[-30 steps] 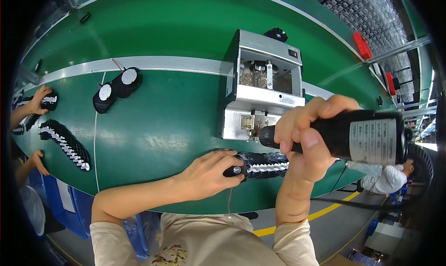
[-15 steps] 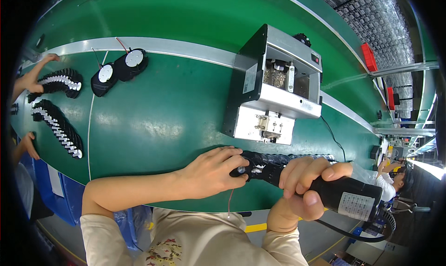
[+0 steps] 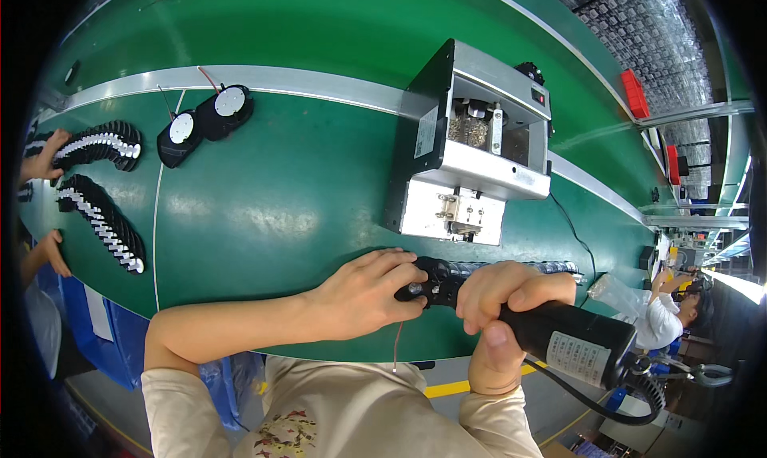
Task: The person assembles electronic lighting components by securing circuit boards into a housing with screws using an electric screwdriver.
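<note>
My right hand (image 3: 511, 294) is wrapped round a black electric screwdriver (image 3: 579, 342), which slants with its cord end low at the right. Its front end points left, right beside my left hand (image 3: 371, 290); the tip is hidden by my fingers and the dark parts. With curled fingers my left hand grips a small black plastic housing (image 3: 432, 271) on the table. A thin red wire (image 3: 397, 346) hangs from under that hand. Beyond my right hand lies a row of black parts (image 3: 551, 268), partly covered.
A metal bench machine (image 3: 487, 166) stands just beyond my hands. Two black housings with white discs (image 3: 182, 128) lie at the left. Farther left are curved rows of black-and-white parts (image 3: 100, 222) and a co-worker's hand (image 3: 44, 158). A clear plastic bag (image 3: 619, 294) is at the right.
My right hand has moved left with the electric screwdriver, closer to my left hand. My left hand has hardly moved. The co-worker's upper hand has shifted along the black-and-white parts.
</note>
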The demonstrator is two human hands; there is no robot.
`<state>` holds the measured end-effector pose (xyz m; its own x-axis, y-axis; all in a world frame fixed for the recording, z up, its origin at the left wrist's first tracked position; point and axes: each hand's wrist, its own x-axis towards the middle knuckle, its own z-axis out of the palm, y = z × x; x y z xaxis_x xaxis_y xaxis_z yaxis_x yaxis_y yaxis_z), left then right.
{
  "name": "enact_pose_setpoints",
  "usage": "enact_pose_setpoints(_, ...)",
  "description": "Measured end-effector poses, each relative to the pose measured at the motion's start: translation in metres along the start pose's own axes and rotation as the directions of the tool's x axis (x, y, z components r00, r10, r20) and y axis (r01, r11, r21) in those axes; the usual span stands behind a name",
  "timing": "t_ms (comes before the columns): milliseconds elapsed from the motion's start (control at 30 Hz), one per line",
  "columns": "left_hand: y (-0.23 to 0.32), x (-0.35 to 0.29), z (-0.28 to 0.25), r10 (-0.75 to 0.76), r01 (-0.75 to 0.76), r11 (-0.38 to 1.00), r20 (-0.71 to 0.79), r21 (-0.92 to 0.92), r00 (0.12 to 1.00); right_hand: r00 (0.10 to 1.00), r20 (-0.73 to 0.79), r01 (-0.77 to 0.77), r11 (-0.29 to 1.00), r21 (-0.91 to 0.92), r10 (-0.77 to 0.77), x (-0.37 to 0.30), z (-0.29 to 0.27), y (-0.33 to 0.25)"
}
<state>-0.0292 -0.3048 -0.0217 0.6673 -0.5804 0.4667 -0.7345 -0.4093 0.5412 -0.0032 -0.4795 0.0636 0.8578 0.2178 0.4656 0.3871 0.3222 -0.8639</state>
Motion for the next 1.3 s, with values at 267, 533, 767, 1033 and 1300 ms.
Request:
enact_pose_setpoints(267,-0.005,-0.002,0.003,0.038,-0.038,0.999,-0.007,0.003,0.999,0.995,-0.001,0.098,0.982,0.162,-0.099,0.017,-0.010,-0.011)
enact_pose_setpoints(533,-0.009,-0.002,0.001,0.036,-0.036,0.999,-0.008,-0.005,0.999,0.972,-0.092,0.218,0.976,0.022,-0.215,0.064,-0.002,-0.014)
enact_pose_setpoints(767,-0.006,0.000,-0.001,0.035,-0.034,0.998,0.015,-0.046,0.999,0.982,-0.181,0.034,0.990,-0.135,-0.058,0.073,0.011,-0.008)
enact_pose_setpoints(1033,-0.007,-0.002,0.000,0.030,-0.030,1.000,-0.008,-0.006,1.000,0.996,-0.050,0.072,0.992,0.106,-0.067,0.013,-0.008,-0.021)
enact_pose_setpoints(1300,-0.007,-0.005,0.000,0.009,-0.009,0.999,-0.010,-0.045,1.000,0.991,-0.135,-0.011,0.994,0.112,0.026,-0.012,0.002,-0.016)
